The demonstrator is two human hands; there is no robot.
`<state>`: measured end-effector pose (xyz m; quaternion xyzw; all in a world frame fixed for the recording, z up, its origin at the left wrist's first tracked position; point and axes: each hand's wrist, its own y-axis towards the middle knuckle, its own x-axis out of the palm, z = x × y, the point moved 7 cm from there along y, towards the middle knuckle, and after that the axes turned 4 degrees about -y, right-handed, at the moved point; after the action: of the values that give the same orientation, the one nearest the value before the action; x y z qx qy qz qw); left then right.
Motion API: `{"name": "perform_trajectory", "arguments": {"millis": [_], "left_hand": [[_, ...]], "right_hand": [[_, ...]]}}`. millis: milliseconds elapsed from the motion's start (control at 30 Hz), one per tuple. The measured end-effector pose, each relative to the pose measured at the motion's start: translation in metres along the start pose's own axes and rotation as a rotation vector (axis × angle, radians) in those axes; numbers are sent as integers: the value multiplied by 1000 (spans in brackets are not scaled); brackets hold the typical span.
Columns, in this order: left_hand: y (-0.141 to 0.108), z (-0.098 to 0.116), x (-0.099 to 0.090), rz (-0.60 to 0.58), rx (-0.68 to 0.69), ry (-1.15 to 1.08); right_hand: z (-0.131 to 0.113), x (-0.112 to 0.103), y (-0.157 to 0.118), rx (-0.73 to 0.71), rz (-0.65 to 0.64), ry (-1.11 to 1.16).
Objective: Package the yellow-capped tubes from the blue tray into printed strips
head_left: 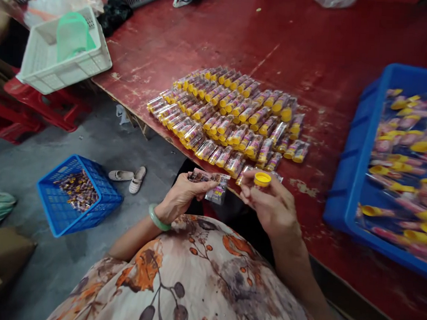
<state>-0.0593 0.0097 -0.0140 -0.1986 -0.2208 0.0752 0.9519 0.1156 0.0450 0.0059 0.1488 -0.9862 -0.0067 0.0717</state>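
My left hand [188, 192], with a green bangle at the wrist, pinches a small stack of printed labels [216, 194] over the table's near edge. In my right hand [270, 203] is a small tube with a yellow end [262, 178], held with that end facing up; my fingers hide most of its body. Just beyond both hands lie rows of similar clear tubes [224, 125] with printed wraps and yellow ends, packed close together on the red table [323, 46].
A blue tray [357, 148] holding many yellow-ended pieces stands on the right. On the floor at left are a blue basket [106, 192] of small wrapped pieces and a pair of clogs [138, 180]. A white crate [69, 73] with a green scoop [71, 33] sits by the table's left corner. Someone's arm [1, 20] shows at far left.
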Motion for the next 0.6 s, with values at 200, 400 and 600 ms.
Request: {"name": "perform_trajectory", "arguments": {"millis": [200,400,600], "left_hand": [[-6,-5,1,91,-16,-119],[-13,-8,1,174,-42,-245],[-22,-14,11,141,-95,-328]], "right_hand": [[-4,-6,-29,-103,9,-82],[-8,7,-46,-115,-21,-26],[-22,19,-53,-318,96,-168]]}}
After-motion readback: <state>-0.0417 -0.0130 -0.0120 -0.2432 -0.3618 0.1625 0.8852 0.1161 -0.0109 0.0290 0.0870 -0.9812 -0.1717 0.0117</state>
